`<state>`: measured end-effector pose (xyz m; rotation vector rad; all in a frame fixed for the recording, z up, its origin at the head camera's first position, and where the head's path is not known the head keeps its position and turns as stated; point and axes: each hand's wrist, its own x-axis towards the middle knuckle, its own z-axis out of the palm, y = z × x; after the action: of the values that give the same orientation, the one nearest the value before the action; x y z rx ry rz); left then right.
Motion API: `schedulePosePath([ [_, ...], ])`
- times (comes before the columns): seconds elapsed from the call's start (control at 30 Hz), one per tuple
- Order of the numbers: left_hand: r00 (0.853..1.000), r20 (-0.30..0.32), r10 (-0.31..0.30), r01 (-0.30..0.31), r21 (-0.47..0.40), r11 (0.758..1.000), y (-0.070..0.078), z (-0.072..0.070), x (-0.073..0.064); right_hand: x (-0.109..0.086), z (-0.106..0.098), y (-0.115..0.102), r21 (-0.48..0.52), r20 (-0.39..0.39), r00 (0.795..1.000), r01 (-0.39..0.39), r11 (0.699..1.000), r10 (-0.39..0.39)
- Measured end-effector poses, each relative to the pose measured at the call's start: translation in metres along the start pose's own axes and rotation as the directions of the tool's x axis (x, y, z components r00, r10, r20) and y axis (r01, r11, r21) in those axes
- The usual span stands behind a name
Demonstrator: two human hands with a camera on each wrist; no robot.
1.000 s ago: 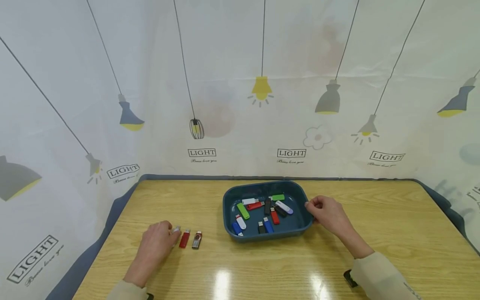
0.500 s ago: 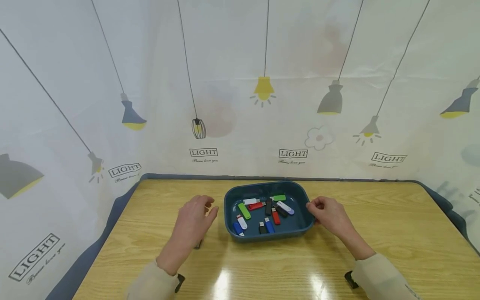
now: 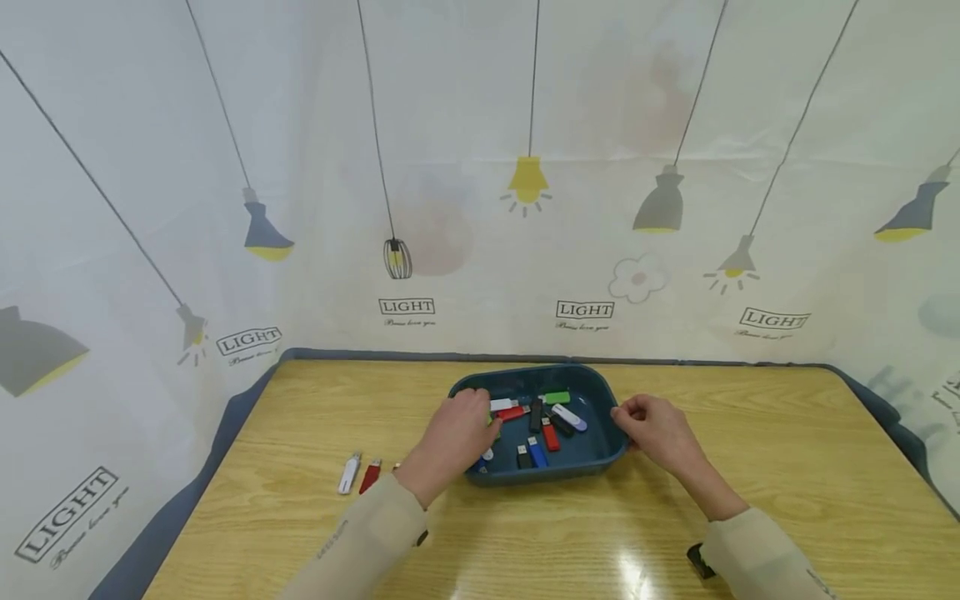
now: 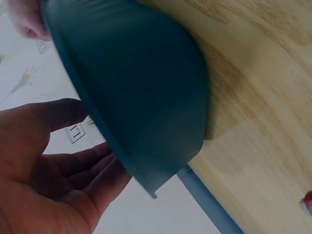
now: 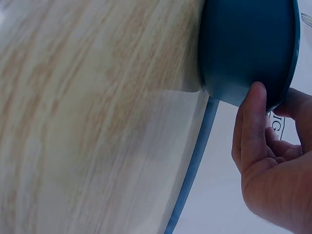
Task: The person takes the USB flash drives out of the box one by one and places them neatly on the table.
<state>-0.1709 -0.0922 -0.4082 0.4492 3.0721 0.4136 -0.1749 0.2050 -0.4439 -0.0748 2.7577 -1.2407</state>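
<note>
A dark teal tray point(image 3: 558, 476) holds several USB sticks, among them a red one point(image 3: 551, 435), a blue one point(image 3: 537, 452) and a white-and-lilac one point(image 3: 568, 416). My left hand point(image 3: 456, 433) reaches over the tray's left rim, covering the sticks at that end. In the left wrist view, its thumb and fingers are apart, the fingertips hidden behind the tray wall point(image 4: 141, 83). My right hand point(image 3: 660, 429) grips the right rim between thumb and fingers, which also shows in the right wrist view against the tray's end wall point(image 5: 243, 53).
Left of the tray, a white USB stick point(image 3: 348, 473) and a red USB stick point(image 3: 371, 475) lie side by side on the wooden table point(image 3: 300, 417). My left sleeve point(image 3: 367, 533) mostly hides a third beside them. A printed cloth point(image 3: 480, 333) hangs behind the table.
My left hand has left the white USB stick at the row on the table and moved right to the tray's left end. The right hand keeps its grip on the rim.
</note>
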Motion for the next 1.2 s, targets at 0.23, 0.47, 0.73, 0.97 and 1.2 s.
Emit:
schedulePosePath([
  [0.23,0.999,0.048,-0.013,0.012,0.034,0.999,-0.001,0.012,0.016,0.0,0.002,-0.001,0.003,-0.002,1.0,-0.006,1.0,0.006],
  [0.47,0.995,0.098,-0.028,0.028,-0.002,1.0,0.001,0.02,0.025,0.001,0.003,0.0,0.001,-0.005,1.0,-0.005,1.0,0.005],
  [0.73,0.991,0.113,-0.077,0.072,0.049,0.996,0.003,0.027,0.031,0.0,0.002,0.0,0.0,-0.004,1.0,0.004,1.0,-0.004],
  [0.97,0.994,0.092,-0.064,0.053,0.117,0.992,0.002,0.03,0.034,0.0,0.001,-0.002,-0.011,0.001,1.0,0.0,1.0,0.0],
  [1.2,0.995,0.08,-0.065,0.057,0.096,0.994,0.001,0.035,0.038,0.001,0.001,-0.001,-0.004,0.003,1.0,-0.001,1.0,0.001],
])
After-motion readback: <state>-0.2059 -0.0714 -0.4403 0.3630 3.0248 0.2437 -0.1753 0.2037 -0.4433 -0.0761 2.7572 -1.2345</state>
